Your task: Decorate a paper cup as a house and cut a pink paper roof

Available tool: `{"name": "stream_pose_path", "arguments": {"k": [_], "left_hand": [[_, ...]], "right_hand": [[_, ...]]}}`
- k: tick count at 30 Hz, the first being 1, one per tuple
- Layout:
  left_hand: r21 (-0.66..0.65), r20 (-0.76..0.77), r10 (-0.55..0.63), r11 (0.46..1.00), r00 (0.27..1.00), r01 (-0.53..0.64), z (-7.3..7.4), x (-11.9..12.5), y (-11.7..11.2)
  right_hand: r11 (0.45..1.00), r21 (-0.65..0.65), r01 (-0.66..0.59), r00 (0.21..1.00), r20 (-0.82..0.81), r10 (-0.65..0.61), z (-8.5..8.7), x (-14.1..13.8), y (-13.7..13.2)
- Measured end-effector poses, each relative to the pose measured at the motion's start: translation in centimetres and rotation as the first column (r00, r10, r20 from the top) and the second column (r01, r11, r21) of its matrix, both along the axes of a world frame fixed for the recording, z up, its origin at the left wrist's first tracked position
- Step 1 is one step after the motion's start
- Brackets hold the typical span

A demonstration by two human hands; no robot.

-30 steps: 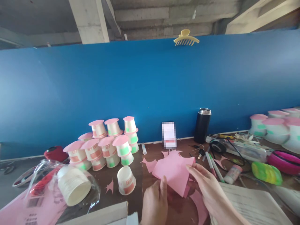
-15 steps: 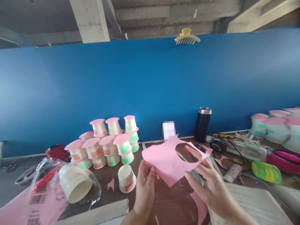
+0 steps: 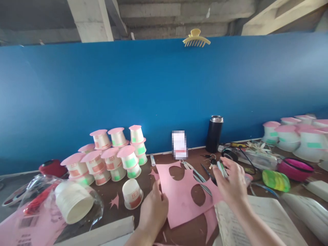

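A pink paper sheet (image 3: 180,200) with round holes cut out lies flat on the brown table. My left hand (image 3: 153,210) rests on its left edge, fingers bent and pressing it down. My right hand (image 3: 230,182) is over the sheet's right corner, its fingers closed round a thin light-coloured tool whose kind I cannot make out. Scissors (image 3: 196,174) lie on the table under the sheet's holes. A single upturned paper cup (image 3: 131,194) stands just left of my left hand.
A pile of upturned cups with pink tops (image 3: 110,155) stands at the back left, a bagged stack of cups (image 3: 73,201) nearer. A black flask (image 3: 214,134), keys, tape, a green case (image 3: 276,180) and an open book (image 3: 258,222) crowd the right. A blue wall (image 3: 164,95) closes the back.
The pink sheet was unfolded, lifted, then laid flat on the table. My right hand left the sheet and closed on a thin tool at the right.
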State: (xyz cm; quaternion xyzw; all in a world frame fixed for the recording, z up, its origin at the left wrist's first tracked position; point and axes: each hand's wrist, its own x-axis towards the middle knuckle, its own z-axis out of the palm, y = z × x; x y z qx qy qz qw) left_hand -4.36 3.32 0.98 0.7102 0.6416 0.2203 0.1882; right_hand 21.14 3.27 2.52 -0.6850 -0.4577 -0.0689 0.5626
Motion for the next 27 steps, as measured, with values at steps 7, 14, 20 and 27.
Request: {"name": "stream_pose_path", "arguments": {"k": [7,14,20,27], "left_hand": [[0.027,-0.364,0.024,1.0,0.931,-0.015,0.6,0.2,-0.8],[0.077,-0.392,0.006,0.997,0.92,0.027,0.4,-0.3,-0.8],[0.405,-0.277,0.029,0.91,0.961,0.089,3.1,-0.7,-1.2],[0.645,-0.081,0.124,0.763,0.989,-0.043,9.6,-5.1,-1.8]], "right_hand": [[0.977,-0.062,-0.203,0.953,0.218,0.212,-0.8,-2.7,-1.1],[0.925,-0.161,-0.345,0.869,0.318,0.379,-1.0,-4.3,-1.8],[0.875,-0.265,-0.404,0.805,0.35,0.478,-0.7,-5.1,-2.2],[0.874,-0.295,-0.386,0.813,0.338,0.473,-1.2,-4.9,-2.1]]}}
